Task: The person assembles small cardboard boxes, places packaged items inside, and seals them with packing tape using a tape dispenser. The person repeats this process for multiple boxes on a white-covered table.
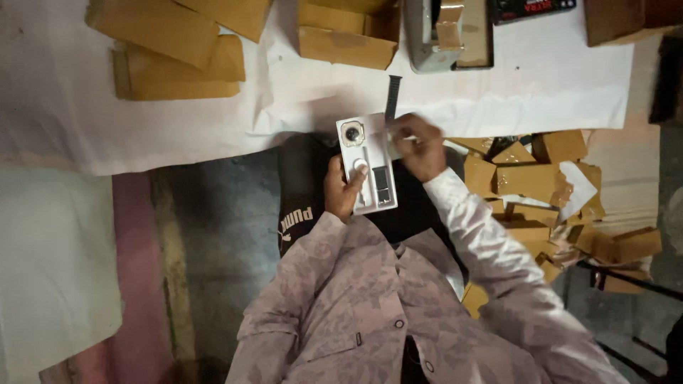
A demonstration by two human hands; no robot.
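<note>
Several flat brown cardboard boxes [171,53] lie on white paper [541,78]. Left hand [344,188] grips a white moulded plastic tray [366,163]; right hand [420,146] pinches its upper edge.

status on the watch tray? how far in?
Partly filled. Done: the round-faced watch body and a dark strap piece sit in the white moulded plastic tray. In hand: left hand grips the tray; right hand pinches something at its top edge, near the black ridged strap lying on the white table sheet. Left: that strap is not in the tray.
</note>
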